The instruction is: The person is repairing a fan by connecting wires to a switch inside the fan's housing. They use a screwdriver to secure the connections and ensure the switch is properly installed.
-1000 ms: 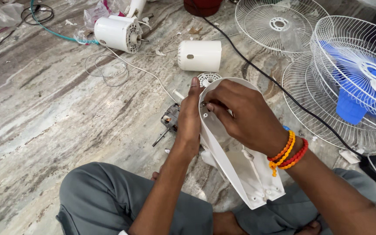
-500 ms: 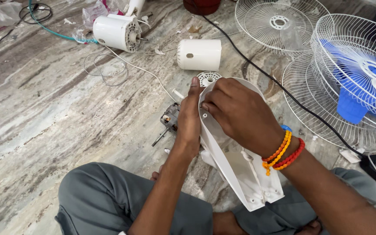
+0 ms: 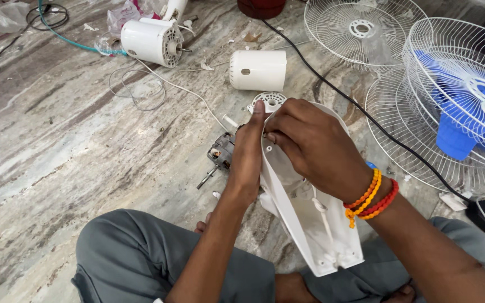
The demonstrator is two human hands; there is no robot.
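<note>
While both hands grip the white housing (image 3: 310, 219), bare floor (image 3: 57, 168) lies left.

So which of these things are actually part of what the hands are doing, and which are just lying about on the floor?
In hand:
- white plastic fan housing, gripped by the left hand
- right hand, fingertips inside the housing's top end

Lying about:
- bare motor
- white motor
- white cylinder cover
- wire guards
- blue fan blade
- black cable
</note>
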